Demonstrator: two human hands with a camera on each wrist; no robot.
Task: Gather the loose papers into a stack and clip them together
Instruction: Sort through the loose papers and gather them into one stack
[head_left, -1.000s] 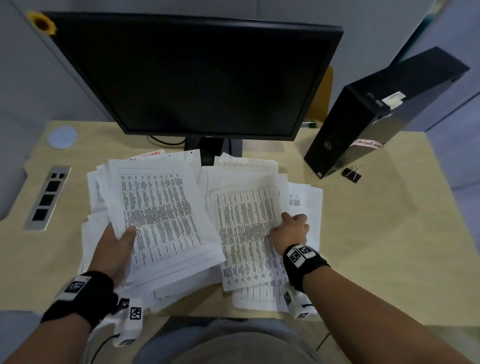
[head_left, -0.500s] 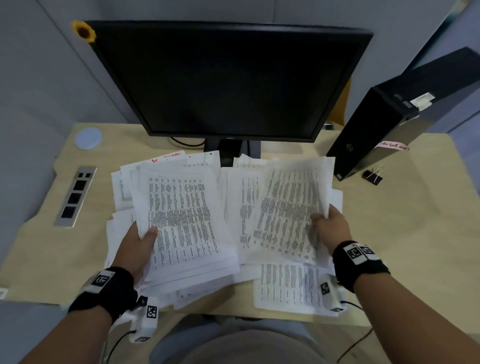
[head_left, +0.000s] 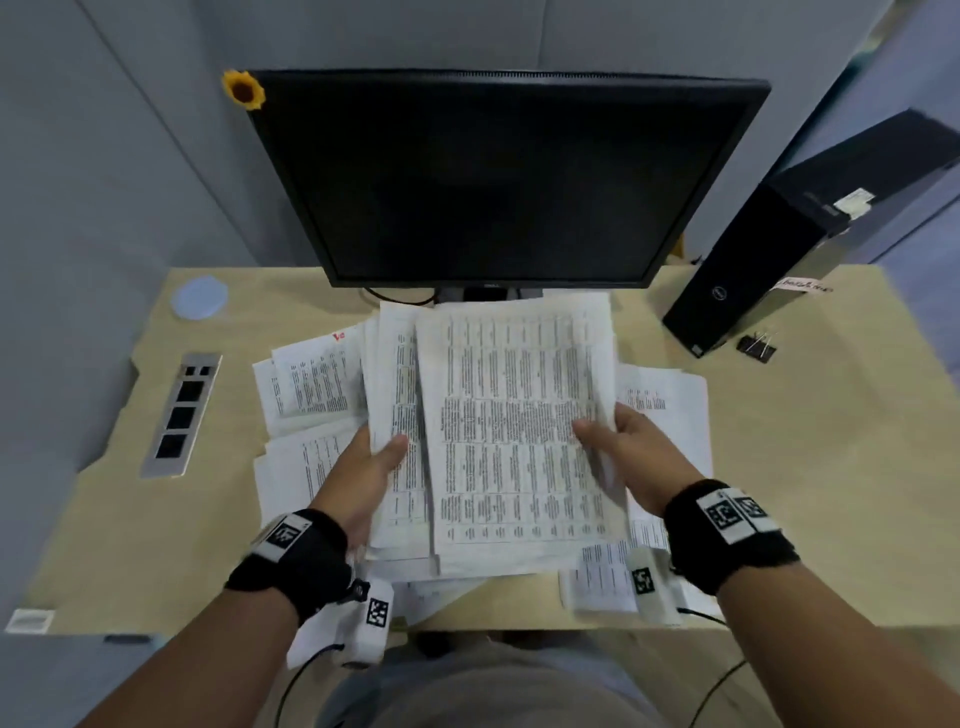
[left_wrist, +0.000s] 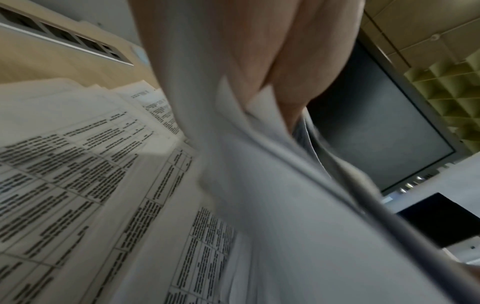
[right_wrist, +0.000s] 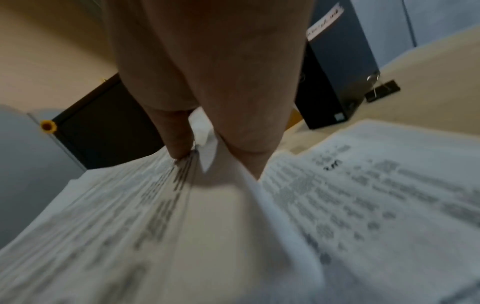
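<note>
Both hands hold a thick bundle of printed papers (head_left: 514, 431) lifted above the desk in front of the monitor. My left hand (head_left: 371, 462) grips its left edge, thumb on top. My right hand (head_left: 623, 447) pinches the right edge of the top sheets (right_wrist: 182, 205), thumb on top. More loose sheets (head_left: 311, 384) lie spread on the desk at the left, and others (head_left: 670, 410) at the right. A black binder clip (head_left: 757, 347) lies on the desk beside the computer tower, seen also as the clip (right_wrist: 383, 90) in the right wrist view.
A black monitor (head_left: 498, 182) stands right behind the papers. A black computer tower (head_left: 800, 249) leans at the back right. A metal socket panel (head_left: 182, 421) and a round pale cap (head_left: 200, 298) are set in the wooden desk (head_left: 805, 493) at the left.
My right hand lifted its sheets and carried them left onto the bundle in my left hand, which has risen off the desk. Both hands now hold one joined bundle.
</note>
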